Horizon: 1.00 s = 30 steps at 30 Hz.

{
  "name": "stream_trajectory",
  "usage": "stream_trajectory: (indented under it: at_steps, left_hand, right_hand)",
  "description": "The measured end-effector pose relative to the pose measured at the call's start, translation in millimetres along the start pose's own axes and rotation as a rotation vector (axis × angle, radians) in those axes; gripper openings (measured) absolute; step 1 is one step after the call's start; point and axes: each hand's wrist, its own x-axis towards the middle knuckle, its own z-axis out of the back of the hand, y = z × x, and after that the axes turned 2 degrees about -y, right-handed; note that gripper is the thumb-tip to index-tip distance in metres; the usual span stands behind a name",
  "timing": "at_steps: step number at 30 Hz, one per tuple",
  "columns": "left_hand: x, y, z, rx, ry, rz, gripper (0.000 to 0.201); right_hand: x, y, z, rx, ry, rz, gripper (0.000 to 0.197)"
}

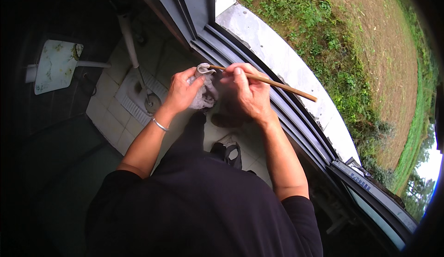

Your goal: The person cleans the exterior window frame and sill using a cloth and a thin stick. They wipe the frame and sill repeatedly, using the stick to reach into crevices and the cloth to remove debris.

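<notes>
Greyish-white, thin, rumpled cloth bunched in the left hand, its fingers and thumb closed on it; silver bangle at that wrist. Right hand clamped on a long, slim, brown wooden-looking stick, gripped toward its cloth end. Hands near each other, not touching as far as I can see.

Position: cloth and stick held up in front of the body, beside a grey metal window track; stick's free end slants out over a pale stone sill. Below, pale floor tiles and a white ribbed squat toilet.

Progress, by judgement: cloth and stick brought together at one end only. Fold curls up at the stick's tip; whether it wraps right round, cannot tell. No tie or knot visible, so fastening looks undone. Remaining length past the right hand bare.
</notes>
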Motion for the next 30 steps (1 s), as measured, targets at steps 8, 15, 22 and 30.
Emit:
stream_trajectory:
  at_steps: [8, 15, 22, 30]
  left_hand:
    - [17.8, -22.7, 14.6, 0.087, -0.051, -0.057, 0.019]
    - [39.2, -8.1, 16.1, -0.179, -0.085, 0.119, 0.015]
    - [39.9, -0.6, 13.0, -0.737, -0.159, 0.436, 0.013]
    - [36.8, 1.3, 6.3, -0.643, -0.154, 0.447, 0.019]
  right_hand:
    - [5.1, -9.4, -25.5, 0.056, -0.044, 0.134, 0.020]
    - [29.1, -21.4, -39.2, -0.112, -0.059, 0.288, 0.016]
    - [61.5, -17.2, -44.0, -0.381, -0.051, 0.443, 0.013]
    - [73.1, 18.8, -17.5, -0.580, 0.133, 0.300, 0.013]
